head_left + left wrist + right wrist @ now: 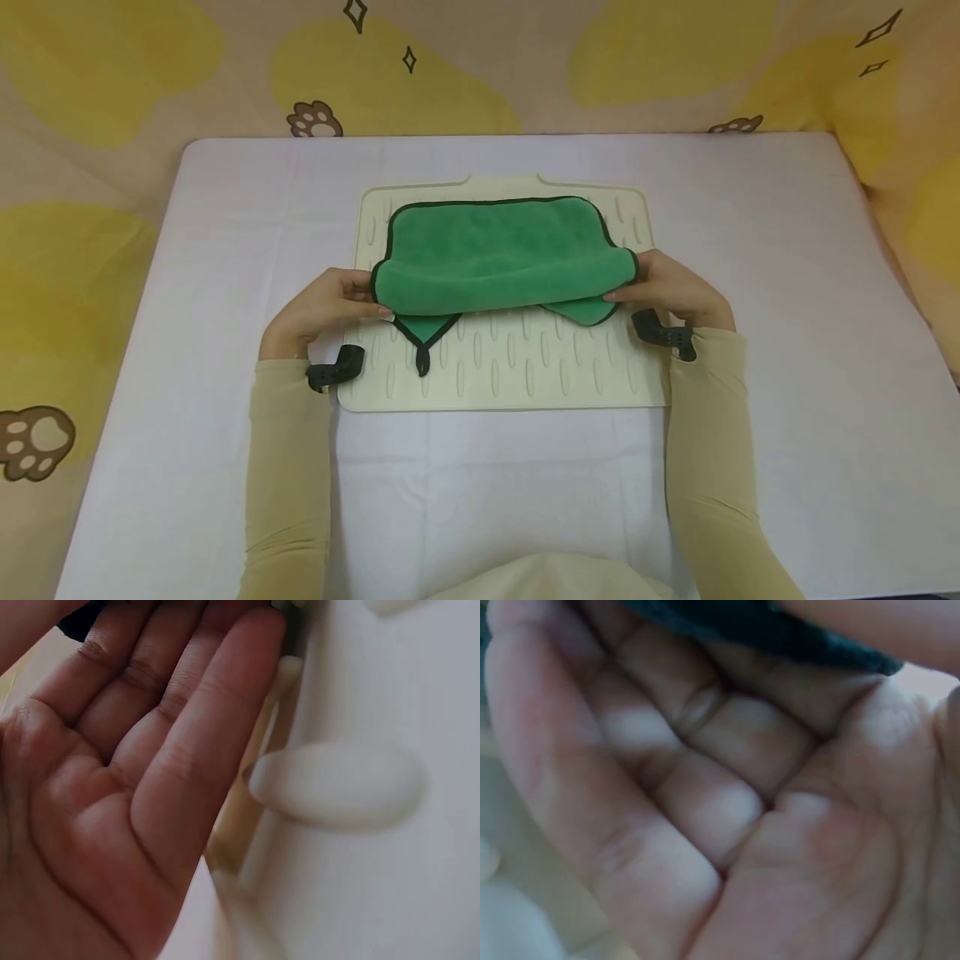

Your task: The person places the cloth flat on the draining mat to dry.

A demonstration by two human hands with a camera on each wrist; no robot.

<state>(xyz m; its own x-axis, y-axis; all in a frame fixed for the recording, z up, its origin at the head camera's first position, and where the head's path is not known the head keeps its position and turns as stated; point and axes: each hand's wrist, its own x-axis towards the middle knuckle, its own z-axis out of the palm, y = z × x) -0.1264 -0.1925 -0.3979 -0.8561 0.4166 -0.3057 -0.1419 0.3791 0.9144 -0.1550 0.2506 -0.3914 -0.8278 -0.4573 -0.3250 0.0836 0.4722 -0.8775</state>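
Both ends of a folded green cloth (pixel 495 258) with dark edging are gripped by a person: the left hand (pixel 318 307) pinches its left end between thumb and fingers, and the right hand (pixel 675 287) holds its right end the same way. The cloth lies over the upper middle of a cream mat (pixel 512 396) patterned with oval ridges. Its near edge is a rounded fold; below that, a corner with a small dark loop (pixel 423 360) points toward the person, and a second, rounded corner shows at right. The mat rests on a white table (pixel 495 475). Beige sleeves (pixel 288 467) cover both forearms.
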